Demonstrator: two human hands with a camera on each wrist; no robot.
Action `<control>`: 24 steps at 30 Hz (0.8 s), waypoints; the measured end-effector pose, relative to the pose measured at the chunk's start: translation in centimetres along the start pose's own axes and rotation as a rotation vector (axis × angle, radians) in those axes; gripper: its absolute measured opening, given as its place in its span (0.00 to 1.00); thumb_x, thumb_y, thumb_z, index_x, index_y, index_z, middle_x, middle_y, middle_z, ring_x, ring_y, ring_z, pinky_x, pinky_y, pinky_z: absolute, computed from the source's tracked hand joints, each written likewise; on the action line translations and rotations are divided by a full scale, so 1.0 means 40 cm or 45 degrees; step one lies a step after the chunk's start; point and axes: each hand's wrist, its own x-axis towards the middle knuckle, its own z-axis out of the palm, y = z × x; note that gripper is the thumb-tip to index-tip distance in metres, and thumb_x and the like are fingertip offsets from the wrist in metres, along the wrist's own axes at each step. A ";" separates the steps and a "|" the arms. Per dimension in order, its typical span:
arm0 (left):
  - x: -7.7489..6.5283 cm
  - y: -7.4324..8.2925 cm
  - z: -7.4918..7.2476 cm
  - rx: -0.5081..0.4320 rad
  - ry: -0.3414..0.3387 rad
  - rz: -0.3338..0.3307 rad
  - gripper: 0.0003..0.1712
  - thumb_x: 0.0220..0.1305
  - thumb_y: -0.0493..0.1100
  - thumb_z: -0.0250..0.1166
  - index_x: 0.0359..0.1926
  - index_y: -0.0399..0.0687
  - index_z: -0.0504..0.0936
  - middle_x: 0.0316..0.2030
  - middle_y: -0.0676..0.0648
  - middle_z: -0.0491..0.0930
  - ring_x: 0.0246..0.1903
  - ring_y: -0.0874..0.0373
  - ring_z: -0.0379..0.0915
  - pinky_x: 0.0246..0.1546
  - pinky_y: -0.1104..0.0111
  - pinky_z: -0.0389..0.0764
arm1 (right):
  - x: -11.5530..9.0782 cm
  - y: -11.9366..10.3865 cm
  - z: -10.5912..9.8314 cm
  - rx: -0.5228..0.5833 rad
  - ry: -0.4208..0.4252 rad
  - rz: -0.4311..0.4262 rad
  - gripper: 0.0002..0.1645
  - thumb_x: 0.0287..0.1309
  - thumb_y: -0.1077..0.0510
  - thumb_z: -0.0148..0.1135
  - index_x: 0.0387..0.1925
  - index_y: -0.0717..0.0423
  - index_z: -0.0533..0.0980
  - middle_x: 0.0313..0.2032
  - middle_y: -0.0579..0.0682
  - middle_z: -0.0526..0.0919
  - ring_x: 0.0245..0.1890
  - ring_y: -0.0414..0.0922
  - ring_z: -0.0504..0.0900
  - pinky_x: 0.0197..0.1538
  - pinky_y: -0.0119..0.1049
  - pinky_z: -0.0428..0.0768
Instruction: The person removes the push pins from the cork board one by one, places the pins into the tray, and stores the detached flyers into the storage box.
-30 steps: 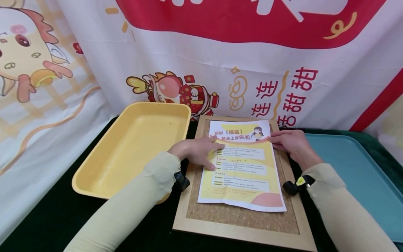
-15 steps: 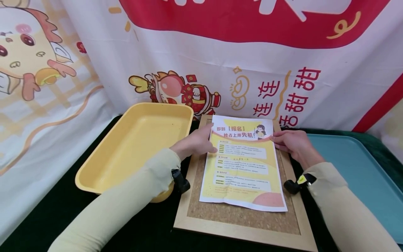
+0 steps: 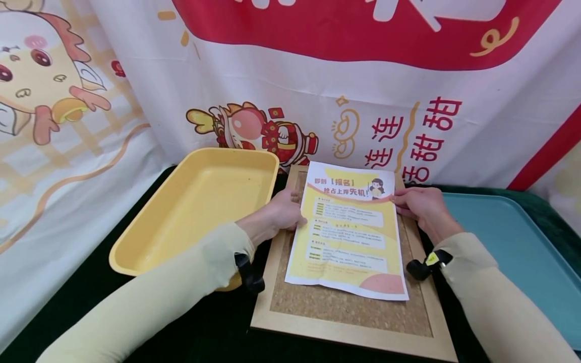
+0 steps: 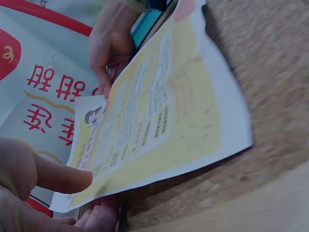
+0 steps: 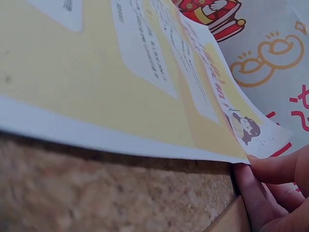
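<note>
A yellow and white printed flyer (image 3: 347, 237) lies over a wood-framed cork board (image 3: 349, 312), its edges lifted slightly off the cork. At the flyer's left edge, my left hand (image 3: 283, 210) pinches the paper. In the left wrist view the thumb (image 4: 65, 178) is over the sheet and the other fingers are under it. My right hand (image 3: 424, 207) pinches the right edge near the top. The right wrist view shows the right thumb (image 5: 275, 166) on top of the paper and fingers below, beside the board's frame.
A yellow tray (image 3: 190, 217) sits left of the board, partly behind the left arm. To the right is a teal tray (image 3: 513, 252), partly covered by the right arm. Dark green cloth (image 3: 213, 333) covers the table, and a printed white curtain (image 3: 272, 70) hangs behind.
The left hand has moved from resting on the flyer to its left edge and now pinches it. The flyer's top has shifted up a little. The right hand stays at the right edge.
</note>
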 end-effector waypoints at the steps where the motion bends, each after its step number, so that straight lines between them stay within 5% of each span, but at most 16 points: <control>1: -0.007 -0.003 0.000 -0.023 -0.012 -0.005 0.50 0.66 0.21 0.61 0.84 0.43 0.52 0.69 0.36 0.76 0.45 0.52 0.85 0.32 0.70 0.80 | 0.000 -0.001 0.000 0.006 -0.001 0.001 0.29 0.73 0.57 0.65 0.73 0.53 0.75 0.62 0.53 0.80 0.31 0.31 0.88 0.46 0.27 0.87; 10: -0.048 0.001 0.010 -0.030 -0.051 0.058 0.46 0.66 0.20 0.60 0.81 0.42 0.57 0.63 0.36 0.80 0.49 0.50 0.86 0.31 0.68 0.83 | 0.000 -0.007 -0.013 0.066 0.012 0.029 0.33 0.73 0.57 0.66 0.76 0.53 0.72 0.63 0.53 0.80 0.29 0.30 0.88 0.43 0.27 0.87; 19: -0.071 0.033 -0.035 -0.148 -0.044 0.062 0.37 0.72 0.25 0.60 0.78 0.43 0.61 0.61 0.35 0.84 0.48 0.52 0.86 0.45 0.64 0.84 | 0.003 -0.037 -0.020 0.231 -0.079 0.106 0.35 0.72 0.54 0.68 0.77 0.47 0.71 0.26 0.36 0.87 0.30 0.33 0.90 0.42 0.28 0.88; 24: -0.075 0.047 -0.078 -0.273 -0.072 0.056 0.37 0.72 0.25 0.59 0.78 0.42 0.62 0.66 0.35 0.81 0.55 0.51 0.83 0.57 0.59 0.81 | -0.007 -0.077 -0.021 0.301 -0.184 0.085 0.37 0.73 0.54 0.66 0.79 0.47 0.67 0.24 0.36 0.89 0.31 0.33 0.90 0.40 0.26 0.86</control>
